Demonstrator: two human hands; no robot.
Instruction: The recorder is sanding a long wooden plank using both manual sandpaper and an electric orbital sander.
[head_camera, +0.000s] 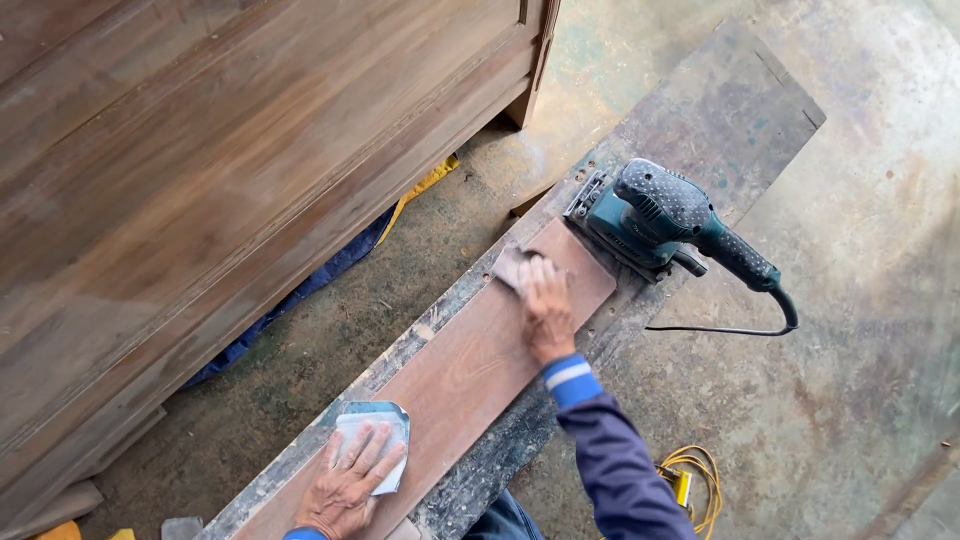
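Note:
My right hand (545, 305) presses a small folded piece of sandpaper (511, 264) onto the far end of a reddish-brown wooden board (470, 370). The board lies lengthwise on a long, worn grey plank (700, 130). My left hand (345, 485) rests flat, fingers spread, on a pale sheet of sandpaper (372, 425) at the near left edge of the board. A teal electric sander (660, 215) with a dark dotted grip sits on the plank just past the board's far end, untouched.
A large brown wooden cabinet (200, 170) lies on its side at the left, with blue cloth (300, 295) under its edge. The sander's black cord (730, 328) loops to the right. A yellow coiled cable (690, 480) lies on the stained concrete floor (860, 330).

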